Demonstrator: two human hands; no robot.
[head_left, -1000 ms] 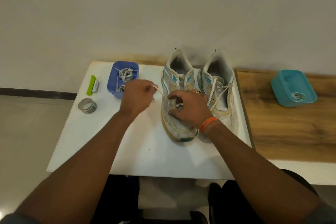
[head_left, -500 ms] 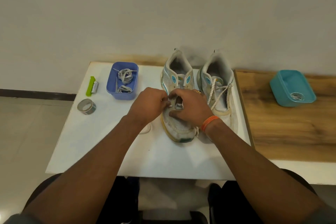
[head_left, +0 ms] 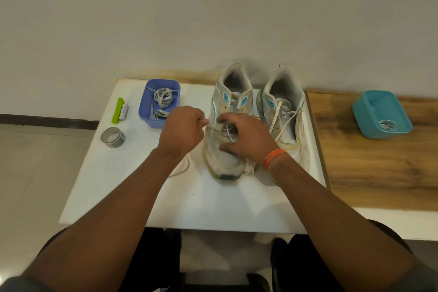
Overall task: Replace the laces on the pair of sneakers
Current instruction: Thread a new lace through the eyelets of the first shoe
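Nearest the camera, two bare forearms reach up over the white table (head_left: 132,187). A loop of white lace (head_left: 183,168) lies on the table under the left wrist, at about seven o'clock from the left sneaker's toe. The left hand (head_left: 182,131) is closed, its fingertips pinched on a short stretch of the lace beside the sneaker's near eyelets. The right hand (head_left: 246,136), with an orange band (head_left: 273,157) on its wrist, rests on the left sneaker (head_left: 227,159), fingers curled over the front of the lacing, thumb pressed on the toe; whether it grips the lace I cannot tell. The right sneaker (head_left: 284,111) stands just beside it at three o'clock, toes toward the camera, still laced loosely. At nine o'clock from the hands sits a roll of tape (head_left: 112,137); farther back, at ten o'clock, a green clip (head_left: 117,114) with a battery (head_left: 123,111), and a purple bin (head_left: 159,102) holding coiled laces. Well off at two o'clock, on the wooden top (head_left: 369,173), a teal bin (head_left: 381,114) holds one coil.
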